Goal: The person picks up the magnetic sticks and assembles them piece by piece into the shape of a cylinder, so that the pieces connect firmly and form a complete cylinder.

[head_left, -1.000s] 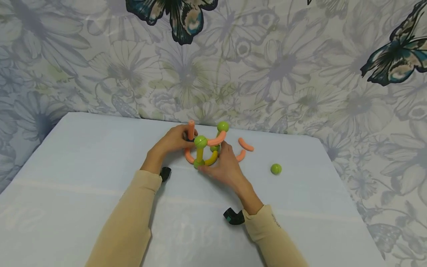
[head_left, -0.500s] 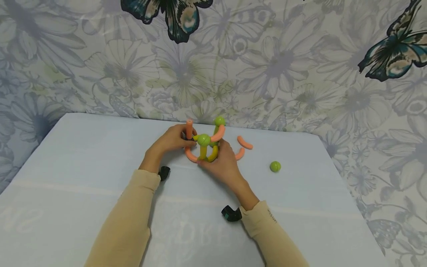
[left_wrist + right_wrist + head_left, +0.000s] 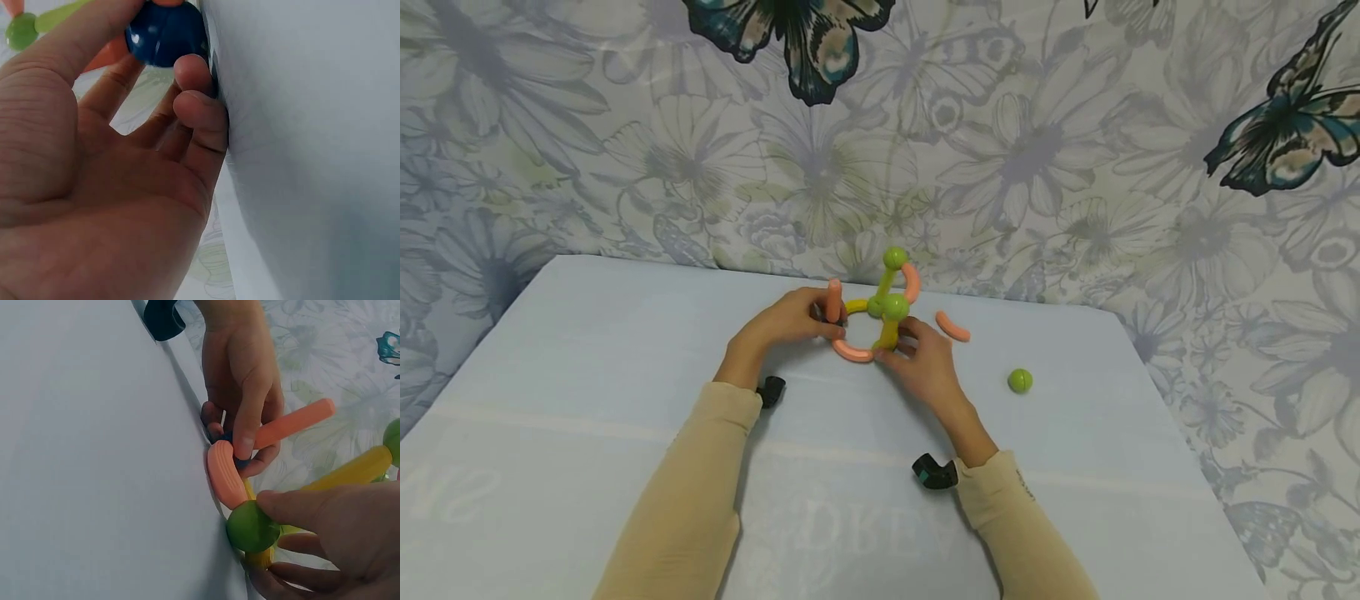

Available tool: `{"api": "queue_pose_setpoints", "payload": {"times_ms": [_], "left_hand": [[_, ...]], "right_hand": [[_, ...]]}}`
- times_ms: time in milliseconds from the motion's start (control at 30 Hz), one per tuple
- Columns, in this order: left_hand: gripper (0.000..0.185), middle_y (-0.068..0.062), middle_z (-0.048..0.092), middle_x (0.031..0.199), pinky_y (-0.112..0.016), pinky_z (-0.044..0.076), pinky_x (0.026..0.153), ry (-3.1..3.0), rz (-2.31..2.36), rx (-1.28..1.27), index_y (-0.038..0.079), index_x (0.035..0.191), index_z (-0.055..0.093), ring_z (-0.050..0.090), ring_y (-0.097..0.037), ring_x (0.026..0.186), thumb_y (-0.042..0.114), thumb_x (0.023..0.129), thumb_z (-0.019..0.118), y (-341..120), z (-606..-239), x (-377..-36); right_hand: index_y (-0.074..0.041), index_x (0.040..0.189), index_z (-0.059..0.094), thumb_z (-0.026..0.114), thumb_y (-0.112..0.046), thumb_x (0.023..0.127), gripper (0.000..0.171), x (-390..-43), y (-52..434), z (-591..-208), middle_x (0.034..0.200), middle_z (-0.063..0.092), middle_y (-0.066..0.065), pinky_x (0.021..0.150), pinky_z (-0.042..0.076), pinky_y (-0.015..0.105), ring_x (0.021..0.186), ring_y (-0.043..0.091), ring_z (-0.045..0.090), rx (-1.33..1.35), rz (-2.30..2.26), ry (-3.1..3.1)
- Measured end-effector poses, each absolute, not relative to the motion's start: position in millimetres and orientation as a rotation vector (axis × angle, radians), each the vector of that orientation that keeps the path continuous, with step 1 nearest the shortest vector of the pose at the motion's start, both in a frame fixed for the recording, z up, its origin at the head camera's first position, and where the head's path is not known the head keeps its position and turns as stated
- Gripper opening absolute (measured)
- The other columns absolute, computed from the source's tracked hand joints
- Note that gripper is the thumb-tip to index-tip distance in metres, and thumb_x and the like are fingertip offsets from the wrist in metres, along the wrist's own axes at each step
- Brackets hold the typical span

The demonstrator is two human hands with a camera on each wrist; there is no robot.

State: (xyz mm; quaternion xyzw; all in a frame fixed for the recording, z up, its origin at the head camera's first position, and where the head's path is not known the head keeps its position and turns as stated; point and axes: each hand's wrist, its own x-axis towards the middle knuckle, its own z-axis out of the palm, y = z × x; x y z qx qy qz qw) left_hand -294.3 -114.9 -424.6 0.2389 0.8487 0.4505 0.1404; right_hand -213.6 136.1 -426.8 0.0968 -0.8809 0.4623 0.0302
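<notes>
Fingers of the left hand (image 3: pixel 790 321) are curled round a dark blue plastic ball (image 3: pixel 165 34) at the structure's left foot, thumb and forefinger pinching it against the pale blue cloth-covered table (image 3: pixel 587 400). A straight orange plastic rod (image 3: pixel 833 300) stands up from that ball.

Right hand (image 3: pixel 925 367): fingertips (image 3: pixel 281 506) pinch a green plastic ball (image 3: pixel 252 526) low on the near right side. A yellow rod (image 3: pixel 350 472) runs up and away from it.

Curved orange plastic segment (image 3: pixel 852 352) lies on the table between the two held balls, its long axis running left to right, bridging them. Both hands are equally close to it, one at each end.

Upper part of the structure: green balls (image 3: pixel 895 258) joined by yellow and orange pieces, leaning away towards the floral wallpaper (image 3: pixel 1037 150).

Loose parts, right of the right hand: short orange piece (image 3: pixel 952 326), near; single green ball (image 3: pixel 1020 381), well apart.

Black wrist-camera mounts (image 3: pixel 934 472) show under both sleeves.
</notes>
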Motion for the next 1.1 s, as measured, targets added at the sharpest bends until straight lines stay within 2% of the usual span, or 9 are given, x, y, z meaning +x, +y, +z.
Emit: {"api": "queue_pose_setpoints", "payload": {"times_ms": [167, 333, 467, 600, 767, 900, 1000, 1100], "left_hand": [[0.031, -0.010, 0.066, 0.099, -0.037, 0.044, 0.080, 2.426, 1.248, 0.716, 0.009, 0.112, 0.072, 0.055, -0.025, 0.088, 0.019, 0.087, 0.088, -114.7, -421.2, -293.1], [0.036, -0.012, 0.063, 0.092, -0.034, 0.045, 0.079, 2.328, 1.216, 0.812, 0.008, 0.116, 0.071, 0.056, -0.024, 0.084, 0.012, 0.085, 0.089, -117.2, -416.5, -290.6], [0.031, -0.013, 0.063, 0.085, -0.030, 0.046, 0.074, 2.200, 1.231, 0.868, 0.005, 0.114, 0.072, 0.055, -0.022, 0.077, 0.005, 0.086, 0.085, -121.7, -413.9, -290.1], [0.029, -0.012, 0.066, 0.085, -0.030, 0.047, 0.073, 2.139, 1.275, 0.817, 0.004, 0.116, 0.075, 0.055, -0.019, 0.076, -0.001, 0.087, 0.079, -127.7, -413.0, -291.0], [0.022, -0.017, 0.070, 0.094, -0.034, 0.051, 0.069, 2.278, 1.440, 0.622, 0.002, 0.115, 0.076, 0.058, -0.024, 0.077, 0.000, 0.095, 0.068, -133.5, -410.0, -290.2], [0.026, -0.018, 0.069, 0.108, -0.037, 0.054, 0.069, 2.431, 1.456, 0.484, 0.000, 0.123, 0.071, 0.064, -0.034, 0.087, 0.012, 0.100, 0.070, -129.6, -408.5, -290.7], [0.043, -0.020, 0.065, 0.128, -0.039, 0.056, 0.081, 2.460, 1.390, 0.535, 0.002, 0.138, 0.063, 0.066, -0.037, 0.105, 0.016, 0.099, 0.073, -123.0, -411.0, -292.8], [0.057, -0.021, 0.059, 0.144, -0.044, 0.053, 0.093, 2.435, 1.354, 0.635, 0.005, 0.153, 0.052, 0.061, -0.037, 0.121, 0.014, 0.100, 0.072, -115.5, -412.7, -294.0]], "right_hand": [[0.003, 0.122, 0.073, 0.083, -0.006, 0.091, 0.034, -215.9, 141.2, -427.5, 0.124, 0.074, 0.019, 0.096, 0.060, 0.039, 0.122, 0.033, 0.070, 0.290, 1.335, -2.693], [0.001, 0.117, 0.075, 0.080, -0.007, 0.094, 0.025, -222.1, 146.9, -428.2, 0.115, 0.078, 0.016, 0.104, 0.055, 0.045, 0.121, 0.030, 0.069, 0.345, 1.217, -2.699], [-0.001, 0.117, 0.075, 0.076, -0.008, 0.097, 0.021, -224.4, 149.9, -427.2, 0.113, 0.079, 0.014, 0.107, 0.050, 0.048, 0.123, 0.029, 0.067, 0.353, 1.199, -2.721], [-0.002, 0.122, 0.073, 0.074, -0.008, 0.098, 0.025, -224.6, 150.6, -426.7, 0.117, 0.077, 0.014, 0.106, 0.052, 0.048, 0.122, 0.029, 0.068, 0.353, 1.230, -2.733], [-0.001, 0.122, 0.073, 0.074, -0.006, 0.098, 0.025, -224.9, 148.6, -425.3, 0.120, 0.076, 0.015, 0.104, 0.055, 0.047, 0.121, 0.030, 0.071, 0.384, 1.243, -2.732], [-0.003, 0.120, 0.074, 0.074, -0.008, 0.099, 0.022, -225.8, 146.5, -424.9, 0.123, 0.075, 0.012, 0.104, 0.055, 0.045, 0.122, 0.028, 0.071, 0.394, 1.246, -2.773], [-0.004, 0.120, 0.074, 0.073, -0.010, 0.100, 0.021, -225.3, 144.9, -423.7, 0.125, 0.075, 0.010, 0.104, 0.056, 0.043, 0.123, 0.027, 0.070, 0.407, 1.252, -2.803], [-0.004, 0.121, 0.073, 0.072, -0.011, 0.101, 0.022, -224.5, 143.7, -422.2, 0.125, 0.075, 0.010, 0.104, 0.056, 0.042, 0.123, 0.026, 0.070, 0.436, 1.251, -2.818]]}}
